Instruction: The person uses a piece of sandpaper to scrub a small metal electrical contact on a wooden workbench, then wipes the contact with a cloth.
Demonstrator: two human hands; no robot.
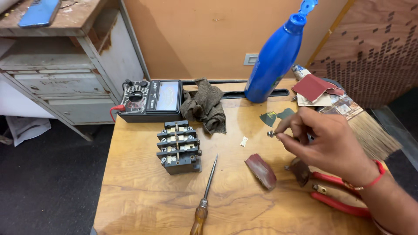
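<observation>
Single head-worn view, looking down and forward from above the near edge of a varnished wooden tabletop (143, 196), close enough that the top fills most of the frame. Faces an orange-tan wall (196, 39) behind the table's far edge, with a worn grey-white drawer cabinet (65, 82) at upper left and dark floor (48, 182) at lower left. The right hand (331, 143) enters from the lower right corner.
</observation>
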